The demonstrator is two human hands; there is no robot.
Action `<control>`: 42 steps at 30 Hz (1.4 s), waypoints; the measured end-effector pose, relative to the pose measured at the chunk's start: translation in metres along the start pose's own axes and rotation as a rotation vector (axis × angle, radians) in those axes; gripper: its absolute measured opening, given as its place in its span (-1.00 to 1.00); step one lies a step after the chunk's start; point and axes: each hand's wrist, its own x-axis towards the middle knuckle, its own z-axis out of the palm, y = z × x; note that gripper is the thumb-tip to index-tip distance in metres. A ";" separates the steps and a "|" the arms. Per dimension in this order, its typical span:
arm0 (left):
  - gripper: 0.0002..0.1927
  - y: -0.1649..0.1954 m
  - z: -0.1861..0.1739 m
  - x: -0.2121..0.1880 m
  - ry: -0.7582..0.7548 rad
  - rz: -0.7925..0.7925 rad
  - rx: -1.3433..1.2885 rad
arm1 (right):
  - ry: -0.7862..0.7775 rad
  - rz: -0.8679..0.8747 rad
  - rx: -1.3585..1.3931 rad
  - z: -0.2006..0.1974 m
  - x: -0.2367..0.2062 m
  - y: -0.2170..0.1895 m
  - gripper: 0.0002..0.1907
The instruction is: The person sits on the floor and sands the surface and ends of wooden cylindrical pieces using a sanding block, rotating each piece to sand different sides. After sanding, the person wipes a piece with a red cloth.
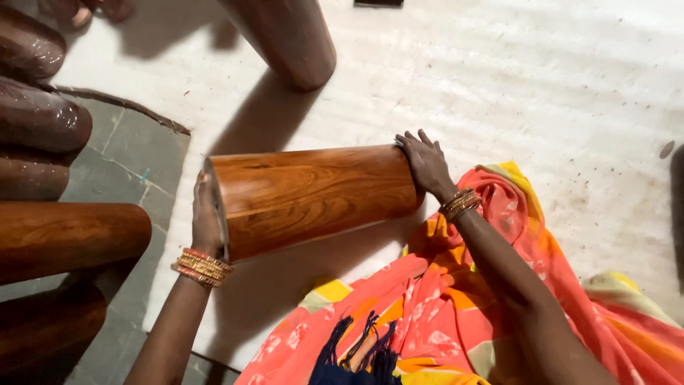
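Note:
A polished brown wooden drum shell, tapered and hollow, lies on its side between my hands, its wide end to the left. My left hand presses flat against the wide left end, gold bangles on the wrist. At the narrow right end my right hand grips the rim, bangles on that wrist too. The shell sits just above my lap, which is covered in orange, pink and yellow cloth.
Several more brown wooden shells lie stacked at the left, some glossy dark ones at top left. Another shell stands at top centre. The floor is white sheeting beside grey stone tiles. Someone's toes show at top left.

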 end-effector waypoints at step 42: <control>-0.40 0.050 0.058 0.009 0.010 0.478 0.595 | -0.566 0.007 0.652 0.013 0.194 -0.142 -0.32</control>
